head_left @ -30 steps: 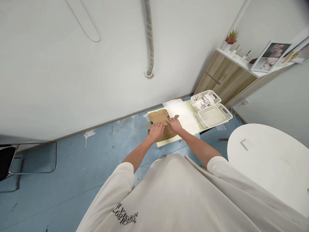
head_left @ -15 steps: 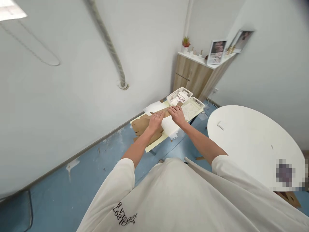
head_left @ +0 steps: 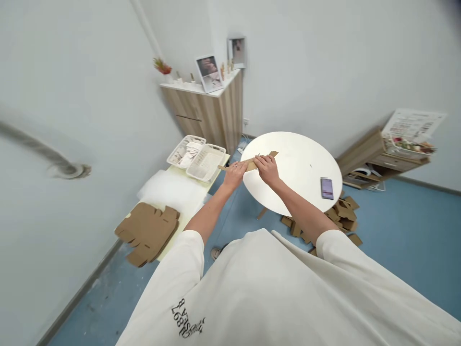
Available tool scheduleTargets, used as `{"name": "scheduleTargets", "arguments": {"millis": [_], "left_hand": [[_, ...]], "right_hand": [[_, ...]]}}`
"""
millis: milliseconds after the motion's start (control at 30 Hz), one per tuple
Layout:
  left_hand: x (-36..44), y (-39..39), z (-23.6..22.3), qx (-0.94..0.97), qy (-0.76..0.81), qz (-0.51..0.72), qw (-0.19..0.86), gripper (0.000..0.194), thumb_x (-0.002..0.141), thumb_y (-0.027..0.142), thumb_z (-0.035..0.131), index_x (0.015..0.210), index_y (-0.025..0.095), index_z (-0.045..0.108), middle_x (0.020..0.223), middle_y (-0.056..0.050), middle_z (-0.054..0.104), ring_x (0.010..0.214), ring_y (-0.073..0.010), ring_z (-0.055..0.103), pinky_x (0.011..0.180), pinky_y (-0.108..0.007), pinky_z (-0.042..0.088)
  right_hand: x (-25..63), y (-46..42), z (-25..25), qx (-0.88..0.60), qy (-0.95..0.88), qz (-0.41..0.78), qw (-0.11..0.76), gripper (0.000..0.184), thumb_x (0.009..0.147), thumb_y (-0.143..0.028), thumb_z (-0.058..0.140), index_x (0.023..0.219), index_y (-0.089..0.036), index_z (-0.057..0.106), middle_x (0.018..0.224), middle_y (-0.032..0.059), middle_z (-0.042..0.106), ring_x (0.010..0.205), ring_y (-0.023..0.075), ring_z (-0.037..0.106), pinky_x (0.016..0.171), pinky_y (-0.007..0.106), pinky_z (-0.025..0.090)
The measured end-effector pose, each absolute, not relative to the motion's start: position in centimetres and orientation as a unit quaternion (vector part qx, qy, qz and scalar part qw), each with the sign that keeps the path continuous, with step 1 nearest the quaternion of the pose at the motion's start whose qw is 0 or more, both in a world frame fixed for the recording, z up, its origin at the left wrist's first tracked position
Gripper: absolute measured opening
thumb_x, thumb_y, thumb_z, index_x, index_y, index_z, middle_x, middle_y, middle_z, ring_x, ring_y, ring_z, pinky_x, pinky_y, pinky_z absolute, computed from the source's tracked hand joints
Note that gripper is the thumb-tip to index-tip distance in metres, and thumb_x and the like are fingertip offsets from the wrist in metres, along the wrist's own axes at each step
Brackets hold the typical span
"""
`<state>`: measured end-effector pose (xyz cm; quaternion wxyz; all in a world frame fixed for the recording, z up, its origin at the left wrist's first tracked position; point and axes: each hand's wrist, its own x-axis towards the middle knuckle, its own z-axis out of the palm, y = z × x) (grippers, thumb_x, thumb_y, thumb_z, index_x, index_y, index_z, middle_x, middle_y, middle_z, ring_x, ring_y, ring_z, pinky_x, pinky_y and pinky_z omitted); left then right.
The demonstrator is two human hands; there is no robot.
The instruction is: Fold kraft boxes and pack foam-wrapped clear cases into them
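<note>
A brown cardboard box blank (head_left: 251, 165) is held up in both hands, partly folded and seen nearly edge-on. My left hand (head_left: 235, 174) grips its left part, with the fingers over the top. On its right part, my right hand (head_left: 266, 168) is closed in the same way. The cardboard is in front of the near left edge of the round white table (head_left: 288, 163); I cannot tell whether it touches the tabletop. Flat cardboard box blanks (head_left: 149, 230) lie stacked on the pale yellow table (head_left: 166, 250) to the left.
Two white baskets (head_left: 206, 163) stand on the yellow table, one holding white papers. White sheeting (head_left: 173, 188) lies before them. A phone (head_left: 327, 188) is on the round table. Several cardboard boxes (head_left: 344, 214) are heaped on the floor. A wooden cabinet (head_left: 205, 113) fills the corner.
My view has swung right. Both hands have carried the cardboard from over the yellow table to the round table's edge. The stacked blanks stay behind on the left.
</note>
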<state>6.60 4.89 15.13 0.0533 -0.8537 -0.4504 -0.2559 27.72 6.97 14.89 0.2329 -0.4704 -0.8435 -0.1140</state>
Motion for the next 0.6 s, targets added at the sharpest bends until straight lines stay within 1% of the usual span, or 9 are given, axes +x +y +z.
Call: {"name": "scheduleTargets", "arguments": {"millis": [133, 267, 367, 433, 533, 600], "left_hand": [[16.5, 6.8, 13.9, -0.876, -0.415, -0.243, 0.025, 0.049, 0.094, 0.001, 0.038, 0.136, 0.015, 0.058, 0.133, -0.014, 0.068, 0.123, -0.0232, 0.065, 0.111, -0.043, 0.047], [23.1, 8.2, 12.0, -0.902, -0.366, -0.228, 0.007, 0.051, 0.093, 0.0, 0.035, 0.137, 0.013, 0.057, 0.136, -0.015, 0.066, 0.128, -0.0236, 0.061, 0.114, -0.043, 0.043], [25.9, 7.9, 9.3, -0.924, -0.339, -0.176, -0.027, 0.055, 0.092, -0.001, 0.036, 0.142, 0.014, 0.054, 0.14, -0.015, 0.062, 0.132, -0.0236, 0.057, 0.117, -0.043, 0.04], [27.0, 7.1, 7.1, -0.935, -0.329, -0.126, -0.051, 0.057, 0.092, 0.0, 0.037, 0.145, 0.014, 0.05, 0.148, -0.017, 0.056, 0.139, -0.0248, 0.051, 0.118, -0.044, 0.037], [28.1, 5.8, 3.9, -0.942, -0.318, -0.051, -0.094, 0.055, 0.094, 0.005, 0.038, 0.149, 0.011, 0.044, 0.152, -0.02, 0.05, 0.143, -0.0266, 0.045, 0.117, -0.044, 0.035], [28.5, 5.4, 2.4, -0.945, -0.304, -0.013, -0.122, 0.054, 0.096, 0.008, 0.039, 0.149, 0.01, 0.042, 0.152, -0.021, 0.049, 0.142, -0.027, 0.045, 0.115, -0.044, 0.035]], "right_hand": [[37.4, 6.1, 13.6, -0.531, -0.809, -0.12, 0.221, 0.048, 0.101, -0.011, 0.036, 0.143, -0.021, 0.058, 0.143, 0.0089, 0.061, 0.128, 0.0271, 0.052, 0.113, 0.048, 0.029], [43.9, 4.5, 11.7, -0.59, -0.769, -0.109, 0.219, 0.054, 0.098, -0.008, 0.034, 0.146, -0.02, 0.055, 0.147, 0.0089, 0.058, 0.131, 0.0277, 0.049, 0.115, 0.05, 0.025], [46.7, 2.6, 9.0, -0.626, -0.754, -0.069, 0.186, 0.055, 0.098, -0.007, 0.033, 0.147, -0.019, 0.054, 0.146, 0.0094, 0.058, 0.133, 0.0277, 0.047, 0.117, 0.049, 0.022], [47.6, 1.1, 6.9, -0.651, -0.744, -0.028, 0.151, 0.056, 0.097, -0.007, 0.034, 0.147, -0.019, 0.053, 0.145, 0.0106, 0.059, 0.133, 0.0278, 0.046, 0.118, 0.049, 0.02], [48.0, -0.8, 3.7, -0.691, -0.716, 0.031, 0.098, 0.055, 0.096, -0.008, 0.037, 0.147, -0.018, 0.053, 0.142, 0.0129, 0.06, 0.131, 0.0292, 0.046, 0.116, 0.048, 0.021], [48.0, -1.4, 2.0, -0.708, -0.701, 0.058, 0.069, 0.054, 0.096, -0.009, 0.037, 0.147, -0.017, 0.053, 0.139, 0.0142, 0.061, 0.129, 0.0296, 0.047, 0.115, 0.047, 0.022]]}}
